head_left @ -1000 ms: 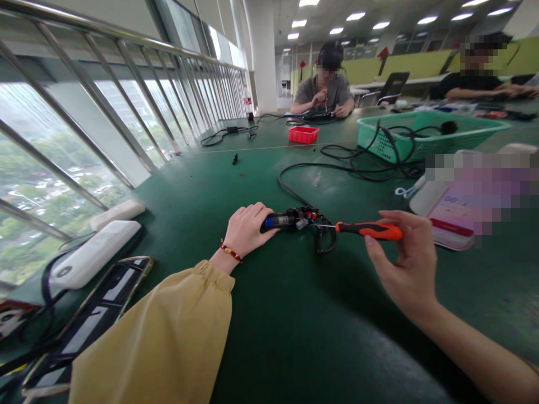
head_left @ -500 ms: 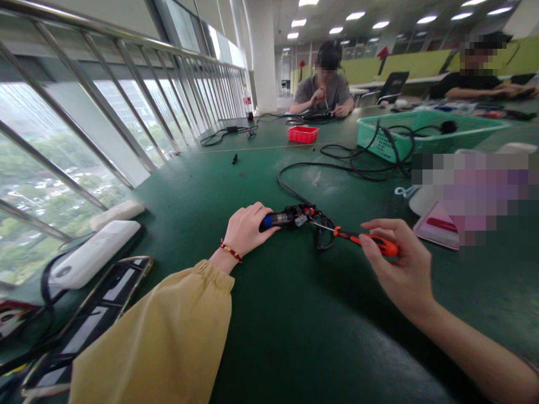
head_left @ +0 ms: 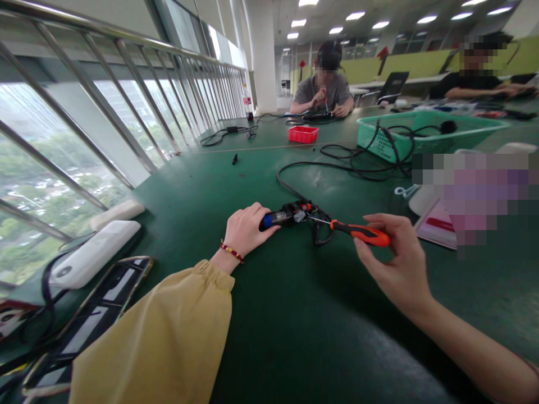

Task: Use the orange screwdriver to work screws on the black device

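Observation:
My left hand [head_left: 246,229] is closed around the blue-ended cylinder of a black corded device [head_left: 290,215], which lies on the green table with its inner parts and small red pieces exposed. What kind of device it is, I cannot make out. An orange and black screwdriver [head_left: 360,232] is held near the end of its handle by my right hand [head_left: 398,258], thumb below and fingers above. Its metal shaft points left, with the tip at the exposed parts of the device. A black cable loop hangs beside the shaft.
A black cord runs back to a green basket [head_left: 383,137]. A red tray [head_left: 303,134] stands farther off. On the left are a white power bank [head_left: 95,253] and a phone [head_left: 95,320], near the railing. Two people sit across the table.
The screwdriver and my right hand have shifted slightly left, the handle lying a little flatter. The device has turned a little under my left hand, which stays in place.

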The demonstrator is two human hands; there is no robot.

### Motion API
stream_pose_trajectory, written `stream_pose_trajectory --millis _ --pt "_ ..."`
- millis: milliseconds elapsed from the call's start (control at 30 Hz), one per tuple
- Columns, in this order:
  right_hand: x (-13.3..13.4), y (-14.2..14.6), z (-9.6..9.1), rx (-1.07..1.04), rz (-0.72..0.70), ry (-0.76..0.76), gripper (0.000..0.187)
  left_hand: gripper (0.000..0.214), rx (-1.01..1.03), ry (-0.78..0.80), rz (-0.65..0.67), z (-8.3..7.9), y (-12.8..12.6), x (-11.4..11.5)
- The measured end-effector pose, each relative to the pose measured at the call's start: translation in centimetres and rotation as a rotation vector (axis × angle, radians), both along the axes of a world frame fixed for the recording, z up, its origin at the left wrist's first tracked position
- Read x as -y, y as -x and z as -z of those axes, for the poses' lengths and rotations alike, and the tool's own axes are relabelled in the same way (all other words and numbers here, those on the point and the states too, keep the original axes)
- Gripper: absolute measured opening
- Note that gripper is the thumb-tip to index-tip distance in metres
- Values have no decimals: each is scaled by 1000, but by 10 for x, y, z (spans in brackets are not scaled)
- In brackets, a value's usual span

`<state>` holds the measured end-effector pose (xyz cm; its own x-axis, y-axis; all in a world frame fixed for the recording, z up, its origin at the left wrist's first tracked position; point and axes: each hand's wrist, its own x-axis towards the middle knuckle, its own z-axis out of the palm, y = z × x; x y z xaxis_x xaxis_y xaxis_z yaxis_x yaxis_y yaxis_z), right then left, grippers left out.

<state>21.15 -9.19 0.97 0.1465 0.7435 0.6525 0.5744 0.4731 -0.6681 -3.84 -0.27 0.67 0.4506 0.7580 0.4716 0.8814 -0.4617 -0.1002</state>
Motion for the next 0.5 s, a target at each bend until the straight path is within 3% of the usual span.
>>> stream_pose_trajectory --millis 233,400,500 --pt "-4 0 3 39 -90 236 22 36 1 -12 -67 -1 -2 3" --pt "-6 -1 6 13 -34 81 32 37 1 12 -72 0 -2 3" --pt "-5 -1 5 1 -43 172 29 36 0 30 -60 0 -1 2"
